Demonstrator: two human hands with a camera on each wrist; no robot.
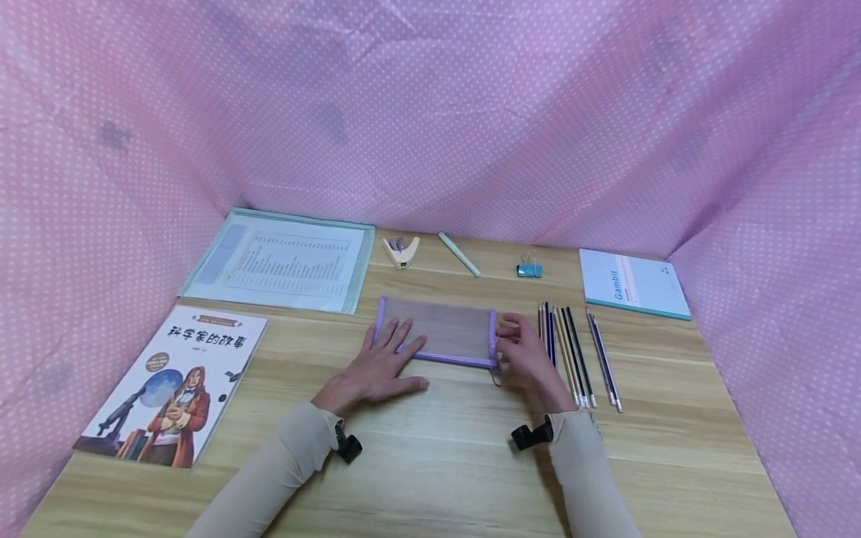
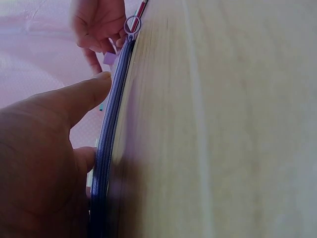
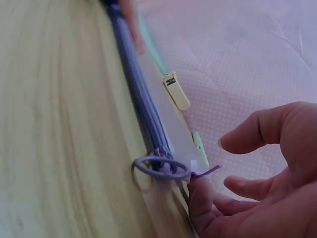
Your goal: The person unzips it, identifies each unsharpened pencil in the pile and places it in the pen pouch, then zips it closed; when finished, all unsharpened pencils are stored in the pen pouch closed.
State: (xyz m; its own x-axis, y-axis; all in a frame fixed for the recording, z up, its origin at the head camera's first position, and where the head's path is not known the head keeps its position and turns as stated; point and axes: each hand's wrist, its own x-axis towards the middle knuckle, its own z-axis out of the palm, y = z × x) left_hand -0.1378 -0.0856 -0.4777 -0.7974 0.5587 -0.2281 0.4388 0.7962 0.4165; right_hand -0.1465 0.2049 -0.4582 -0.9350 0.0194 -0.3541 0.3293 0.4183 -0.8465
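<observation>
A purple-edged mesh zip pouch [image 1: 451, 332] lies flat in the middle of the table. My left hand [image 1: 380, 366] rests on its left end, fingers spread, with the thumb on the table side. At the pouch's right end is my right hand [image 1: 528, 359]. In the right wrist view its fingers are loosely bent and apart, and a lower finger touches the edge near a small purple tab [image 3: 208, 171]. The zipper [image 3: 141, 99] runs along the near edge and looks closed, with a purple pull ring [image 3: 173, 175] at its right end.
Several pencils [image 1: 568, 351] lie right of the pouch, two more [image 1: 603, 362] beyond. Behind are a stapler [image 1: 401, 254], a light green pen [image 1: 460, 254], a teal binder clip [image 1: 529, 269] and a notebook [image 1: 632, 284]. A document folder [image 1: 282, 261] and a book [image 1: 178, 388] lie left.
</observation>
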